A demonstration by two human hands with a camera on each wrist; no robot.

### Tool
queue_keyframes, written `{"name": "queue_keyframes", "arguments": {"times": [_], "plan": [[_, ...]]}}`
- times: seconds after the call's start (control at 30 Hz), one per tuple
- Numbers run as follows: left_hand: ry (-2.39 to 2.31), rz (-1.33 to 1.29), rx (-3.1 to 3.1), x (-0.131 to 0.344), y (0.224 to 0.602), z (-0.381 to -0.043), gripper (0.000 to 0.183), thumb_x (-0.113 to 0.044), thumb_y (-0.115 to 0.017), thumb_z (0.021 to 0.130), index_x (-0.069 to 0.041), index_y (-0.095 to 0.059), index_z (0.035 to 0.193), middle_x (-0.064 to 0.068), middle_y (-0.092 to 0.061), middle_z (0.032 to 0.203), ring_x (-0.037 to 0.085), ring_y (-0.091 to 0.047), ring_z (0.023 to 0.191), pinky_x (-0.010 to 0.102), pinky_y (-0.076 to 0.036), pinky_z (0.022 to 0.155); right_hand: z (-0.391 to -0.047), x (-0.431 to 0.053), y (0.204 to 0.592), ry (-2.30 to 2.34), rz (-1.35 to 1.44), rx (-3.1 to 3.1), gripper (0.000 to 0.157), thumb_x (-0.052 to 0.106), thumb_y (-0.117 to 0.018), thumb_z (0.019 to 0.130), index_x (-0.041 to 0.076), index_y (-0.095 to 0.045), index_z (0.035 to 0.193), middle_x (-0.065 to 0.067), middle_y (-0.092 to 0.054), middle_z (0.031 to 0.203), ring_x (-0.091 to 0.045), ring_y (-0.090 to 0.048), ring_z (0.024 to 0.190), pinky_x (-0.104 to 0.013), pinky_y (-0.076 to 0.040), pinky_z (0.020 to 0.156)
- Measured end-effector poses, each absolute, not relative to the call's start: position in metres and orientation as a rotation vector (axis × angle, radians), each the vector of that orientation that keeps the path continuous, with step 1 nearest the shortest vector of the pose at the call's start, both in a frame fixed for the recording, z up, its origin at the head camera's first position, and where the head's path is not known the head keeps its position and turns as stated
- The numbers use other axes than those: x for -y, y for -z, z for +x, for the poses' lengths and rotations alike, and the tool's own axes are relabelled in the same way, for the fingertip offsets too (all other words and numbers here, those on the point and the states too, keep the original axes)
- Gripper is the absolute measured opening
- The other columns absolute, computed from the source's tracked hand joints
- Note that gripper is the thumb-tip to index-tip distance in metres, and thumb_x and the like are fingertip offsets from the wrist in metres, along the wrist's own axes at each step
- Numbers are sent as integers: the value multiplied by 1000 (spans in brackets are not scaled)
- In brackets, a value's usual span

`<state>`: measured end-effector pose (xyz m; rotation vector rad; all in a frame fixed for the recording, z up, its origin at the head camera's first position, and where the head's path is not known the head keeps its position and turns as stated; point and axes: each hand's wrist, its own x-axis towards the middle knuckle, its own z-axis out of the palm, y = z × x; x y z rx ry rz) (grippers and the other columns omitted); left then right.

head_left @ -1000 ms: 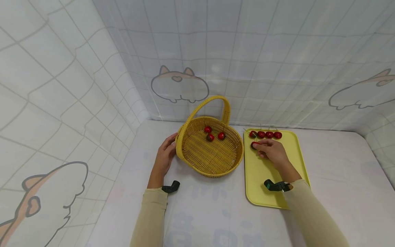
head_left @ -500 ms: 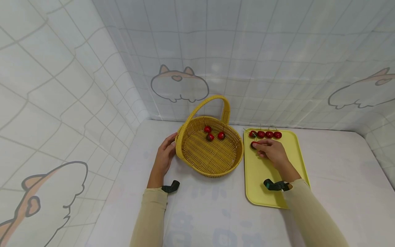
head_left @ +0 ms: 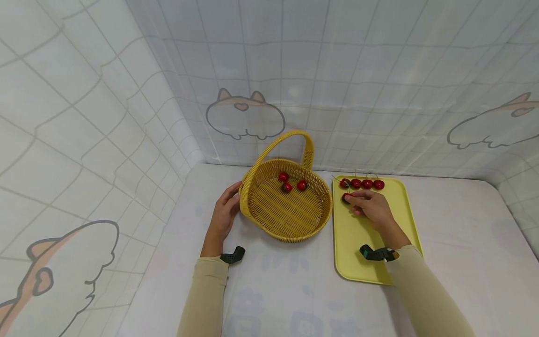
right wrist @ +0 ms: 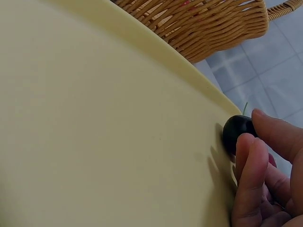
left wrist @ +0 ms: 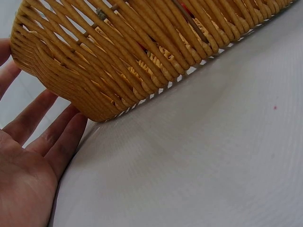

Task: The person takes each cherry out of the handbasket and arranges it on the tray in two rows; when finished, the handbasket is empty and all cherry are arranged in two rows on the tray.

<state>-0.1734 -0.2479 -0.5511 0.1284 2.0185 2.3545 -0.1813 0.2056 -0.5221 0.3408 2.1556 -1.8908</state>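
Observation:
My left hand (head_left: 225, 211) rests against the left side of a yellow wicker basket (head_left: 290, 236); in the left wrist view its fairly straight fingers (left wrist: 65, 137) touch the woven wall. Three red cherries, one of them a cherry (head_left: 302, 185) at the right of the group, lie inside the basket. Over the yellow tray (head_left: 358, 262), my right hand (head_left: 372, 208) pinches a dark cherry (right wrist: 236, 132) between thumb and fingers, low by the tray's surface. Beyond it, a row of several red cherries (head_left: 367, 184) with stems lines the tray's far end.
An arched handle (head_left: 294, 133) rises above the basket. The tray stands just right of the basket on a white-covered table (head_left: 286, 290). A tile-patterned curtain (head_left: 349, 93) hangs close behind both.

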Motion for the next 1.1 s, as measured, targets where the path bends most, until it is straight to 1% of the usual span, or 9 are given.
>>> {"name": "queue_keyframes", "arguments": {"times": [0.17,0.3,0.43,0.53,0.7,0.8,0.9,1.0,1.1], "plan": [[-2364,137,-2016,248,551,-174,45,-26,-56,106,-16,-52,149,7,-48,152,16,-53,134,24,-47,105,-180,-207,520,1903,356,-2129,50,31,-78,92,-3,-60,124,6,-71,78,-6,-64,64,-21,-57,64],[-2363,146,-2021,247,551,-173,45,-27,-57,105,-17,-52,149,7,-49,151,17,-54,132,25,-48,104,-180,-210,520,1964,356,-2068,45,23,-74,95,-4,-58,128,7,-70,84,-8,-65,67,-21,-57,65],[-2364,149,-2025,246,551,-173,46,-29,-58,104,-17,-53,149,7,-49,151,18,-54,132,25,-48,104,-177,-213,517,2048,365,-2005,39,19,-73,95,-2,-60,125,9,-70,87,-9,-66,69,-21,-58,66],[-2367,155,-2018,246,550,-173,46,-29,-58,104,-17,-53,148,7,-48,152,18,-54,132,25,-48,104,-174,-216,514,2073,360,-2008,37,22,-76,93,1,-62,121,9,-70,89,-8,-66,71,-20,-57,66],[-2362,158,-2020,247,551,-174,47,-30,-59,104,-18,-53,148,6,-49,152,18,-54,133,25,-48,104,-171,-221,509,2051,303,-2052,42,27,-76,93,2,-61,123,9,-72,93,-10,-70,79,-22,-58,71],[-2361,159,-2025,247,552,-174,47,-31,-59,103,-18,-53,148,6,-49,151,18,-54,133,25,-48,105,-171,-223,501,2010,255,-2074,47,29,-74,95,2,-58,129,12,-72,100,-9,-73,88,-23,-59,78],[-2362,154,-2022,247,551,-174,48,-31,-59,104,-18,-53,149,7,-49,151,18,-53,134,25,-47,105,-172,-221,490,1925,175,-2146,58,36,-72,96,0,-54,138,13,-67,109,-9,-74,99,-24,-58,88],[-2361,144,-2021,247,551,-174,47,-31,-59,104,-18,-52,149,7,-48,151,18,-53,134,24,-47,105,-173,-216,478,1817,90,-2240,65,45,-69,96,0,-52,141,10,-63,118,-13,-73,108,-26,-57,92],[-2358,138,-2023,248,552,-174,47,-31,-59,104,-19,-53,149,6,-49,151,18,-52,135,24,-47,105,-176,-208,466,1736,17,-2302,66,49,-68,95,2,-55,140,2,-63,126,-17,-71,111,-28,-57,94]]}}
